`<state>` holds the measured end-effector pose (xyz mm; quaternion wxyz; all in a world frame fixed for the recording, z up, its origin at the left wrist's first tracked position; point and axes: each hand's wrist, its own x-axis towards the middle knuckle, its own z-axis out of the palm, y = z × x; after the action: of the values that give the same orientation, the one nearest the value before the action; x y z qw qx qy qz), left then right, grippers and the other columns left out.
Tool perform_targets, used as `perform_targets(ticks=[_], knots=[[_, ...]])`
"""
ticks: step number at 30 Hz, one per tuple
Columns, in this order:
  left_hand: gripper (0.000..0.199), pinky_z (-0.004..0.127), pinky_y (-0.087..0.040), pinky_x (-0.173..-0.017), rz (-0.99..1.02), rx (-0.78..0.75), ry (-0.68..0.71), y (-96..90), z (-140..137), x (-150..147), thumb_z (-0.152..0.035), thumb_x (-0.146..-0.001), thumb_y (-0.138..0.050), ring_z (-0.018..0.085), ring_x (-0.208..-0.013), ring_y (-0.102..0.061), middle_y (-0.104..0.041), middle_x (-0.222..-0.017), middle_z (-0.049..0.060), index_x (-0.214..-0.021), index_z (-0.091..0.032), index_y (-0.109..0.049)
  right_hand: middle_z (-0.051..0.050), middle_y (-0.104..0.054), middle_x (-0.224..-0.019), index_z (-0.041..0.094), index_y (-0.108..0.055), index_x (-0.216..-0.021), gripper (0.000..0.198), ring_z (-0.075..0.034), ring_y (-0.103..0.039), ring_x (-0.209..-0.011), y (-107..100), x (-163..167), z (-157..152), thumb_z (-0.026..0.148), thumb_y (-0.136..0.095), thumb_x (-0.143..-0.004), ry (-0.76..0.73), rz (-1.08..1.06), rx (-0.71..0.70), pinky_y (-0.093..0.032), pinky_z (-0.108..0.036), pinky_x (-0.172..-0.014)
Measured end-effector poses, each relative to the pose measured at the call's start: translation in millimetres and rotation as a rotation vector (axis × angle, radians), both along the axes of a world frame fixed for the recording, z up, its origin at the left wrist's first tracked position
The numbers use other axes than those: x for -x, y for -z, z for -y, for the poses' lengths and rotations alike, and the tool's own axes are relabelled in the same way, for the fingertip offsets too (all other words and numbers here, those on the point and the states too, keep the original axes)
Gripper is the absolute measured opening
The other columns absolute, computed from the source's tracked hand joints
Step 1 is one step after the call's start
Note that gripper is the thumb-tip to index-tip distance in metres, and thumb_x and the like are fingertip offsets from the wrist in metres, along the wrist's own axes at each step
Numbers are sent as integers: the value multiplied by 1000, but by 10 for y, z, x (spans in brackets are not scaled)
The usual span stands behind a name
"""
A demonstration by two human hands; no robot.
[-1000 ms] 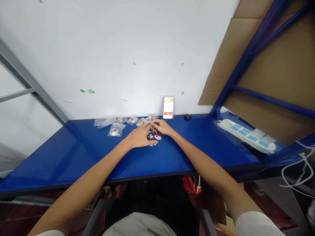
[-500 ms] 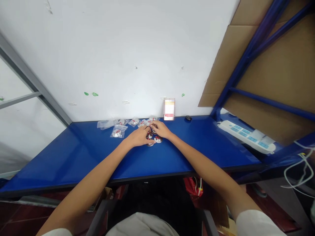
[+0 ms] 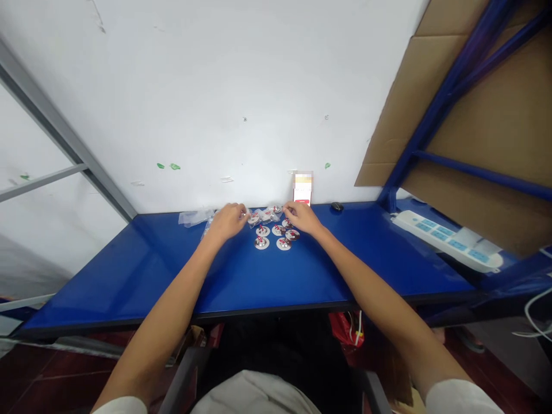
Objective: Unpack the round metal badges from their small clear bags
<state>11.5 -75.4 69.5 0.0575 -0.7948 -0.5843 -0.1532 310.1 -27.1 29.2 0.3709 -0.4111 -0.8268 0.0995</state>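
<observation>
Several loose round, shiny, button-like pieces with red marks and pale rims [image 3: 261, 243] lie grouped on the blue table. My right hand [image 3: 302, 218] is at their far right, fingers bent and fingertips slightly apart, just above the rearmost piece [image 3: 287, 223]. Over to the left, my left hand [image 3: 228, 221] hovers with bent fingers and thumb apart beside similar pieces in clear plastic bags [image 3: 255, 217]. It covers part of the bagged row. Neither hand visibly holds anything.
Flat clear bags [image 3: 195, 217] lie at the table's back left. A phone with a lit screen [image 3: 302, 192] leans on the wall, near a small black mouse-like object [image 3: 337, 206]. On the right lies a white power strip [image 3: 446, 240]. The blue table's front edge [image 3: 276, 309] is near me.
My hands have drawn apart from over the loose pieces, the left going left to the bagged ones and the right going right. The loose pieces now show spread out. The view has shifted slightly.
</observation>
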Motion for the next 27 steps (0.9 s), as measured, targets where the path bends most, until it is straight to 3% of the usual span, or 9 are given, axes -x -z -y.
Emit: perform_targets(ticks=[3,6,9,11,13,17,21,24,27], knots=[[43,46,-48,-100,-83,31,-256,-37,-108,419,-47,-100,-51,39,-120,-59,-70,-121,21,-120,-15,-71,-3,-75,-81,20,-76,-100,21,-19,-64,-72,-19,57,52,25,-56,-99,12,-13,-13,-39,-27,-66],[64,53,-45,-105,-89,50,-512,28,-196,878,-57,-96,-52,47,-133,-51,-59,-140,31,-136,-8,-63,-2,-75,-80,21,-76,-100,21,-19,-64,-71,-61,91,99,27,-56,-100,31,-39,-27,-40,-27,-67],[86,55,-47,-104,-35,206,-636,141,-281,1215,-70,-87,-59,51,-137,-51,-51,-151,34,-146,-8,-56,-3,-75,-79,21,-77,-98,21,-19,-65,-72,-84,105,124,28,-56,-99,50,-60,-31,-42,-28,-68],[84,50,-49,-102,-17,308,-589,204,-336,1332,-71,-85,-59,48,-132,-58,-59,-145,33,-140,-7,-61,-3,-75,-78,21,-77,-98,21,-20,-64,-71,-81,108,125,27,-57,-98,51,-64,-30,-42,-28,-68],[74,47,-50,-101,4,316,-540,241,-376,1368,-66,-87,-58,45,-128,-62,-66,-139,30,-132,-9,-67,-3,-75,-76,20,-78,-96,21,-20,-64,-70,-68,107,117,27,-58,-97,48,-62,-32,-42,-29,-67],[63,49,-50,-101,46,208,-492,234,-365,1271,-58,-93,-53,44,-125,-63,-70,-131,28,-129,-9,-68,-3,-74,-75,20,-78,-93,21,-20,-64,-69,-42,106,96,26,-58,-96,43,-53,-36,-41,-28,-65],[74,56,-45,-107,49,-20,-463,163,-282,1030,-61,-92,-57,48,-134,-51,-55,-147,31,-142,-7,-57,-3,-75,-77,20,-78,-94,20,-19,-64,-70,-34,112,94,25,-58,-96,48,-62,-25,-41,-28,-65],[67,53,-41,-113,94,-168,-251,123,-247,754,-55,-93,-59,43,-137,-47,-54,-150,25,-144,-11,-57,-2,-75,-78,20,-77,-94,20,-19,-65,-71,-31,122,102,24,-58,-96,46,-60,-21,-41,-28,-66],[40,46,-43,-111,150,-55,55,152,-233,430,-43,-100,-50,34,-120,-59,-71,-122,16,-122,-17,-70,-2,-75,-78,20,-77,-93,19,-18,-64,-71,-21,135,111,24,-58,-96,24,-47,-19,-40,-27,-66]])
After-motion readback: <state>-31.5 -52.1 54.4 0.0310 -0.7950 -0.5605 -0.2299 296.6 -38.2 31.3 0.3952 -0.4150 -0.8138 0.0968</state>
